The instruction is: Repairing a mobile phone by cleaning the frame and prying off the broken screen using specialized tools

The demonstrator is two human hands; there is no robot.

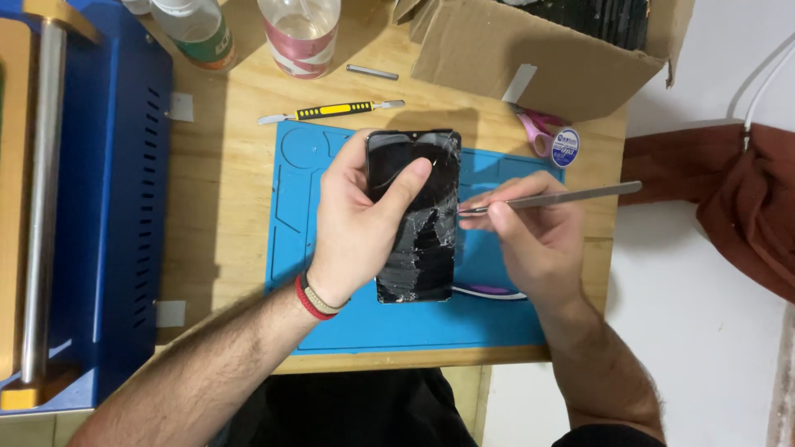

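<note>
My left hand (358, 219) grips a black phone (418, 248) with a badly cracked screen, thumb lying across its upper glass. The phone is held over a blue work mat (298, 199). My right hand (534, 232) pinches a pair of steel tweezers (563, 195), whose tip touches the phone's right edge about halfway down. A curved dark-and-purple piece (489, 291) lies on the mat just under the phone's lower right corner.
A yellow-and-black pry tool (331, 110) lies above the mat. Two plastic bottles (248, 29) stand at the back. A cardboard box (546, 50), pink scissors (534, 128) and a small round tin (565, 147) sit back right. A blue machine (99, 199) fills the left.
</note>
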